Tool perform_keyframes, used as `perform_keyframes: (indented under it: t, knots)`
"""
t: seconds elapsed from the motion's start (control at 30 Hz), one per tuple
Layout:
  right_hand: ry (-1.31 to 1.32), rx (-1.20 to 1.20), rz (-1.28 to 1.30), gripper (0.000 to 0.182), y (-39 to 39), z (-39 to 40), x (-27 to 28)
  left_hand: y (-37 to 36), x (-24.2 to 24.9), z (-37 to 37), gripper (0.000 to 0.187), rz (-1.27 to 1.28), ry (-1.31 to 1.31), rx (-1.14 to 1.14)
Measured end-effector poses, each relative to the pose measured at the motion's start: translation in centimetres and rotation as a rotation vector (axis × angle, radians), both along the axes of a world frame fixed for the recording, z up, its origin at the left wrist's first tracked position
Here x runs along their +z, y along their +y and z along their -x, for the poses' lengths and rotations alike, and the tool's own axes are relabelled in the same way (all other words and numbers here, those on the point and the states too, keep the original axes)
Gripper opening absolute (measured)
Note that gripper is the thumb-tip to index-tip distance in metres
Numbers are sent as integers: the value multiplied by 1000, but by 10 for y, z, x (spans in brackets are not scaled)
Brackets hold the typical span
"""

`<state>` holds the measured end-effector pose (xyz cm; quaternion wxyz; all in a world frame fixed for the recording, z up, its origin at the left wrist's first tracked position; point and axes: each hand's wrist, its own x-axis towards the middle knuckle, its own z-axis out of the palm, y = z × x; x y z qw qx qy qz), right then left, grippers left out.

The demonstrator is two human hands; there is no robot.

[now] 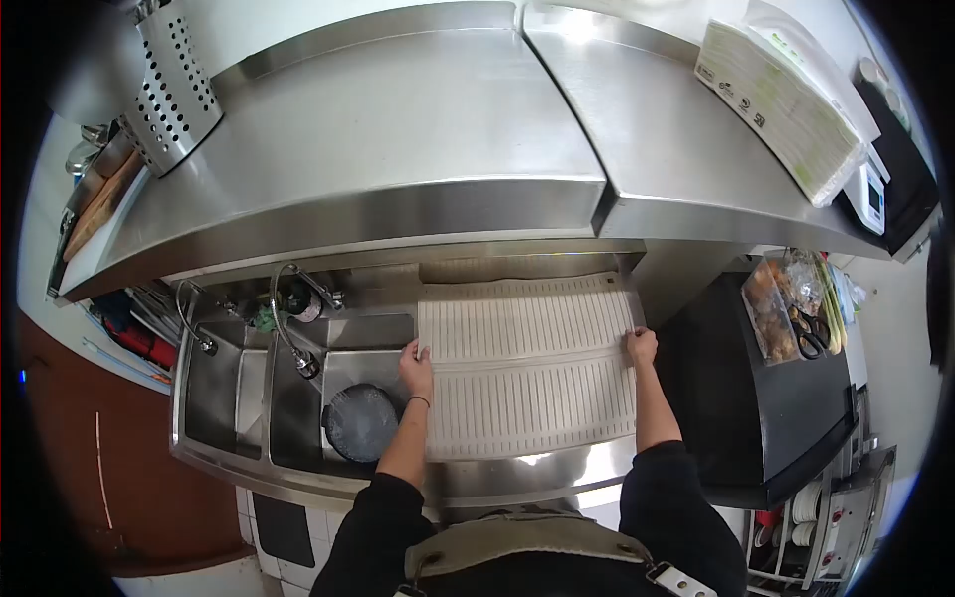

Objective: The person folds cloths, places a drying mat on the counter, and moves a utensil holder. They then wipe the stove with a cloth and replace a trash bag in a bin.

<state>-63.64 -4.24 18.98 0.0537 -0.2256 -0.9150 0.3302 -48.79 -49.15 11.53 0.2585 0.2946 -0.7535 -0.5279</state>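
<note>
A beige ribbed mat (527, 398) lies over the steel counter beside the sink, with a crease or seam running across its middle. My left hand (416, 370) is closed at the mat's left edge, close to the sink basin. On the opposite side, my right hand (642, 347) pinches the right edge at about the same height. The mat's far edge looks slightly wavy near the back wall of the counter. Just left of my left hand, a round dark pan or lid (360, 423) sits in the right basin (298, 398).
Two curved faucets (288, 318) stand over the double sink. A steel shelf (398, 119) spans above, carrying a perforated utensil holder (174, 90) and a paper towel pack (781, 104). On the right, a black counter (796, 413) holds a food container (771, 308) and scissors (811, 333).
</note>
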Motion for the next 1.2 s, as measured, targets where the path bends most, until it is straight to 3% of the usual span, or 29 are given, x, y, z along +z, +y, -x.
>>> perform_keyframes:
  t: [0.03, 0.1, 0.23, 0.27, 0.33, 0.4, 0.53, 0.6, 0.7, 0.83, 0.9, 1.03, 1.13, 1.2]
  knots:
    - [-29, -2, -23, 22, -2, -3, 2, 3, 10, -3, 34, -3, -2, 9]
    - [-51, 13, -50, 24, -10, -5, 7, 12, 35, -8, 38, 386, -258, 18]
    - [145, 184, -376, 30, -39, -24, 17, 42, 67, -4, 42, 455, -374, 202]
    - [229, 264, -475, 32, -53, -29, 21, 47, 65, 0, 45, 524, -288, 104]
    - [231, 577, -382, 34, -83, -39, 9, 67, 66, 4, 47, 585, -203, 13]
    - [239, 752, -318, 37, -121, -53, 2, 94, 77, 6, 44, 912, -225, -358]
    - [31, 726, -362, 43, -149, -72, -3, 102, 58, 5, 43, 894, -331, -411]
    - [-85, 734, -399, 47, -144, -73, -1, 89, 55, 1, 43, 899, -304, -552]
    - [-190, 785, -363, 51, -140, -68, 1, 81, 48, -1, 44, 886, -309, -532]
    - [-216, 742, -320, 52, -125, -76, 16, 73, 51, 5, 42, 689, -280, -614]
    - [-160, 582, -232, 52, -113, -96, 18, 56, 47, 6, 36, 302, 80, -505]
    - [-24, 595, -139, 52, -62, -130, 4, 31, 176, -41, 29, 440, 492, -237]
    - [-79, 497, -167, 51, -36, -163, 19, 3, 309, -67, 17, 787, 859, -40]
    - [-53, 478, -136, 50, -26, -183, 30, -17, 395, -86, 11, 879, 1024, 100]
